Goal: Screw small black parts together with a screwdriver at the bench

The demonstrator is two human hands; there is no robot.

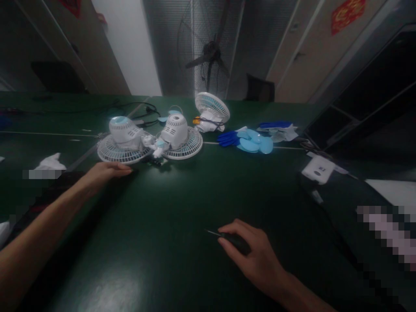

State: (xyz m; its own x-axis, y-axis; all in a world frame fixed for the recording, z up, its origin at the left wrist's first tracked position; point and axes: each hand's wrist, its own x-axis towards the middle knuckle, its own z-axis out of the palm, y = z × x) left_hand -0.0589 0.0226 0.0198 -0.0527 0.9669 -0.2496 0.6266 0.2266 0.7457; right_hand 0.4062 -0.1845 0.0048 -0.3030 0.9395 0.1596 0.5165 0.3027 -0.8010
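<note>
In the lower right of the head view, my right hand (251, 249) is closed around a screwdriver (238, 243) with a dark handle. Its thin metal shaft points left, above the green tabletop (169, 208). My left hand (108, 172) reaches out at the front rim of a white desk fan (125, 138), its fingers stretched to the right and close together. Whether they touch the guard I cannot tell. That fan lies with its guard down and motor housing up. Beside it, a second white fan (177, 134) lies the same way, with small white parts between the two.
Behind these, a third fan (211, 112) is tilted, with a dark cord around it. To the right are light blue fan blades (255, 142), blue gloves (229, 138) and a white box-shaped device (318, 169) with a cable. White crumpled material (50, 162) lies at left.
</note>
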